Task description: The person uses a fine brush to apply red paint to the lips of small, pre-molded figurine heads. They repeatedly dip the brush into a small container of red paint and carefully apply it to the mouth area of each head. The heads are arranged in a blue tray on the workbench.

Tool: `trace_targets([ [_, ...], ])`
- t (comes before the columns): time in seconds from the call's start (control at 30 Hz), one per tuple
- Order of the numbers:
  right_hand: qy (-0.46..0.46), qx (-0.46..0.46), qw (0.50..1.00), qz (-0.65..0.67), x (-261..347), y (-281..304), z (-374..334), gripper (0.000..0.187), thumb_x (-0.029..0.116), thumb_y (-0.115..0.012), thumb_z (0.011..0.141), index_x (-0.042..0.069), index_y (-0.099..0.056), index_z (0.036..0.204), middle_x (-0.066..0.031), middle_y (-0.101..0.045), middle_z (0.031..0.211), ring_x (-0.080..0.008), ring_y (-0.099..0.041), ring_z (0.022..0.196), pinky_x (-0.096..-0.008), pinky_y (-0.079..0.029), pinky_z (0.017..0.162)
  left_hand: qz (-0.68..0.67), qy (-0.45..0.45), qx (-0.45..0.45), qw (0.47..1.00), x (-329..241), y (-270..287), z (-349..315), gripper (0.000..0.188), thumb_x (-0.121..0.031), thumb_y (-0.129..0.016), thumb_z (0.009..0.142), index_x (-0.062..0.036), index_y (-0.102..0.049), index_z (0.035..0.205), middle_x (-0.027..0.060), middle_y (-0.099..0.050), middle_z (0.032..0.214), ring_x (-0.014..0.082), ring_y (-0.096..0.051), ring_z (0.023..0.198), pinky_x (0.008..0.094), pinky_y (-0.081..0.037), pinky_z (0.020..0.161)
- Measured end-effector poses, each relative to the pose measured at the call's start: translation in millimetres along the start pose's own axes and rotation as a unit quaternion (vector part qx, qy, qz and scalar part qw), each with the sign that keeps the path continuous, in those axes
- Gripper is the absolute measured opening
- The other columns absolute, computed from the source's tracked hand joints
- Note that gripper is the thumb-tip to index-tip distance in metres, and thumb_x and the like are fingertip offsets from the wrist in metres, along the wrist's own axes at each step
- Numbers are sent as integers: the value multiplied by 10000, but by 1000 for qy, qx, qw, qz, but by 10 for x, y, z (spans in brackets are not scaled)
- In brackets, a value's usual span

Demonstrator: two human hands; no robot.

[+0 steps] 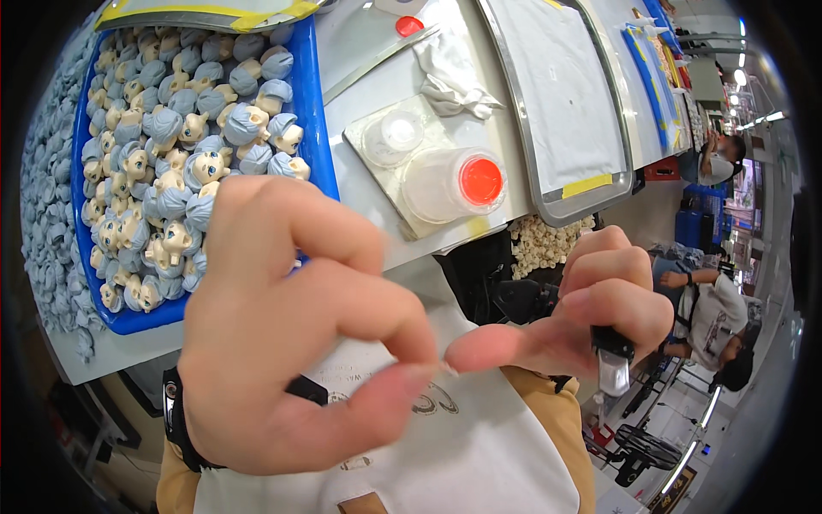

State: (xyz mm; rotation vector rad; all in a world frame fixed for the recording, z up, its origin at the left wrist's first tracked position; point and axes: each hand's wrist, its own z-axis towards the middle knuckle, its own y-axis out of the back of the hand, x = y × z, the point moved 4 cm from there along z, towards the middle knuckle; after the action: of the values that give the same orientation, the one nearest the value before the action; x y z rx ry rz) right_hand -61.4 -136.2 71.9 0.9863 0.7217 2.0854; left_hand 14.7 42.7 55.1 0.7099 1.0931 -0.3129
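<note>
My left hand (291,343) is raised in front, its thumb and index finger pinched together. A tiny pale piece (449,369) shows at those fingertips, too small and blurred to name. My right hand (591,300) faces it with the fingers curled and the thumb stretched toward the pinch, its tip at or very near the piece. A small black-and-silver object (613,364) sticks out under the curled right fingers; its kind is not clear. Behind my left hand, a blue tray (322,163) holds many small doll heads (208,167) with grey-blue hair.
Grey-blue hair pieces (56,197) are heaped left of the tray. On the table are a clear jar with a red lid (481,182), a lidded clear cup (396,135), a white cloth (452,77) and a cloth-lined metal tray (561,86). Pale pieces (544,244) lie below. People sit at the right.
</note>
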Motion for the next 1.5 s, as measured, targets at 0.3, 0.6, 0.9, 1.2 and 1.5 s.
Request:
trace_targets([
  [0.3,-133,-71,988,-37,-172,9,-198,596,319,-913,458,74,-525,837,-21,-488,593,-125,-437,483,-226,-331,425,257,22,-33,965,217,-144,87,187,26,-660,635,-33,-608,805,98,-516,895,298,-472,953,406,-374,844],
  [0.6,-190,52,980,33,-165,-261,-340,316,130,-827,630,34,-578,798,-53,-534,620,-153,-483,458,-256,-403,432,284,5,-18,959,231,-216,93,176,10,-695,606,-48,-590,737,89,-490,890,321,-463,996,430,-366,862],
  [0.9,-267,162,946,91,-110,-493,-589,414,78,-681,758,5,-501,1123,-114,-559,883,-257,-571,712,-337,-473,616,340,-33,42,939,252,-381,56,196,-12,-687,611,-51,-608,786,98,-507,992,344,-439,1092,474,-344,901],
  [1.2,-258,204,943,42,8,-579,-706,418,-24,-563,796,-29,-445,1197,-129,-506,841,-290,-559,756,-363,-463,618,374,-1,13,927,323,-451,25,206,-48,-731,623,-69,-571,751,96,-487,982,344,-435,1092,467,-341,905],
  [1.5,-268,126,953,71,-20,-625,-735,292,-74,-531,763,-10,-493,1046,-129,-504,818,-292,-574,658,-363,-462,563,354,14,0,935,389,-487,-3,208,-25,-747,603,-58,-575,716,84,-475,977,328,-426,1081,443,-346,908],
])
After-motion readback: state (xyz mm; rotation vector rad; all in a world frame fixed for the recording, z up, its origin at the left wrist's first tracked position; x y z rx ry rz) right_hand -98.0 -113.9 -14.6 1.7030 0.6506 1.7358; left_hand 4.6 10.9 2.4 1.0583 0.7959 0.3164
